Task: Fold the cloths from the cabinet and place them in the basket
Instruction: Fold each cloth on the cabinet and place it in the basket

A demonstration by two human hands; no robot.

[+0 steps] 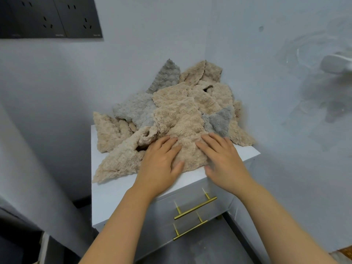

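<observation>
A heap of fluffy beige cloths (177,115) and grey cloths (137,111) lies crumpled on top of a small white cabinet (106,199) in a wall corner. My left hand (162,164) rests flat, fingers straight, on the near edge of the top beige cloth. My right hand (222,161) lies flat beside it on the same cloth, fingers spread. The two hands are a palm's width apart. No basket is in view.
The cabinet front has two drawers with brass bar handles (196,207). Pale walls close in behind and to the right. Dark wall sockets (51,16) sit at the upper left. A white fixture (335,63) juts from the right wall. Dark floor lies below.
</observation>
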